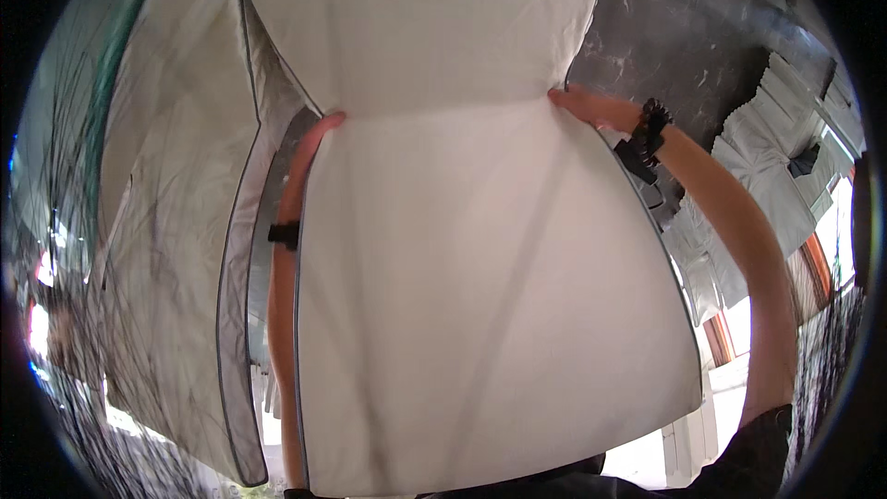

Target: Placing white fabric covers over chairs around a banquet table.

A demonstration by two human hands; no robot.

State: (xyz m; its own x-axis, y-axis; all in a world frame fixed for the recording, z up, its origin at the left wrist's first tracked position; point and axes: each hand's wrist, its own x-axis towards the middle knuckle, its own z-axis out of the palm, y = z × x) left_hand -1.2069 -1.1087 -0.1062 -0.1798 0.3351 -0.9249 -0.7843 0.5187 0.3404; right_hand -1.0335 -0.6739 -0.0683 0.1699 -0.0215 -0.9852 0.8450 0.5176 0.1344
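Observation:
A large cream fabric panel (443,249) edged with dark piping stretches from the top of the view down towards my body. My left hand (326,125) grips its left edge, with the thumb on the top face and the fingers mostly hidden beneath. Opposite, my right hand (594,109) pinches the right edge in the same way, its fingers partly under the cloth. Between the two hands a faint crease crosses the panel, and the cloth narrows there. Black bands circle both wrists.
Another cream cloth piece (176,194) with dark piping hangs along the left, beside my left forearm. Pale folded fabric (771,148) lies at the right over a dark, scuffed surface (661,23). Something teal (120,55) stands at the far left. Loose hair strands blur both sides.

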